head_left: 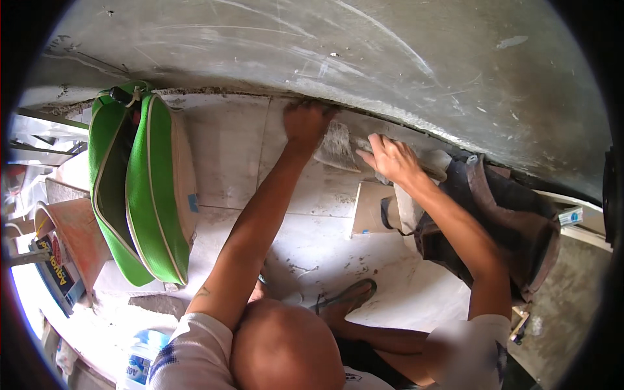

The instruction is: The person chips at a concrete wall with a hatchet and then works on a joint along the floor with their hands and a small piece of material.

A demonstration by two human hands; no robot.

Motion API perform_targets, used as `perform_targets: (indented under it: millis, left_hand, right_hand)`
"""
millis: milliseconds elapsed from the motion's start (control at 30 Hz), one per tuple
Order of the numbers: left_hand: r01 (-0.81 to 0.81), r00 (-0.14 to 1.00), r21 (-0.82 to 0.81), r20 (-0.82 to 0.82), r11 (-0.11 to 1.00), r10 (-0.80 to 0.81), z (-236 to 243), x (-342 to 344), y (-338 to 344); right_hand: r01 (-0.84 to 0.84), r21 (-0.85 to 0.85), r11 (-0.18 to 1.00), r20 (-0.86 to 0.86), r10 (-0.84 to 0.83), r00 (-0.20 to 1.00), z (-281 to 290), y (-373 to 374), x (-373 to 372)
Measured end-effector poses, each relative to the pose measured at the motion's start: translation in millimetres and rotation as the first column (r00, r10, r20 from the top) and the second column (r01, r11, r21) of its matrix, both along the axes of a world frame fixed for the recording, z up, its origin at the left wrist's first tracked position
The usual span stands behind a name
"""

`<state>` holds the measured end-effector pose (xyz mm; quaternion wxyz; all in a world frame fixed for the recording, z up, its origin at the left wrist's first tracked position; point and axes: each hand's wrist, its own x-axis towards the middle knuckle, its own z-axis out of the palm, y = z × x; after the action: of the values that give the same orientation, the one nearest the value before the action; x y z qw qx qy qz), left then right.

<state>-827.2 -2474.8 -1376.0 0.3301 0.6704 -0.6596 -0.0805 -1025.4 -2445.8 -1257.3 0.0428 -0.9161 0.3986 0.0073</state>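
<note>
My left hand (305, 123) reaches to the foot of the grey wall, its fingers curled; what they hold is hidden. Right beside it lies a pale, streaked, fan-shaped piece (337, 149), narrow near the left hand and wider toward me; its kind is unclear. My right hand (392, 159) is just right of that piece, fingers bent and thumb set against a greyish thing I cannot make out. Both hands work low over light floor tiles (227, 149) along the wall.
An unzipped green bag (153, 195) stands at left, with a reddish bucket (78, 237) and a plastic bottle (140, 357) nearby. A dark bag (494, 221) lies under my right forearm, beside a beige board (374, 208). The grey wall (390, 58) rises beyond. A sandalled foot (351, 299) rests below.
</note>
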Motion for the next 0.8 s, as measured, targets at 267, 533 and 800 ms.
perform_targets:
  millis: [267,533,800]
  left_hand:
    - [-0.037,0.990,0.056,0.135,0.998,0.029,-13.6,6.0,-4.2]
    - [-0.060,0.983,-0.003,0.173,0.998,0.059,-5.4,3.7,-1.6]
    - [-0.026,0.995,0.042,0.102,0.999,0.022,-10.8,2.4,-2.2]
  right_hand:
    - [-0.021,-0.011,1.000,0.011,0.021,1.000,-16.1,-31.5,-7.5]
    - [-0.207,0.010,0.978,0.259,0.197,0.946,29.9,8.8,-12.7]
    - [0.092,0.387,0.918,-0.237,0.002,0.971,55.7,13.7,-65.3]
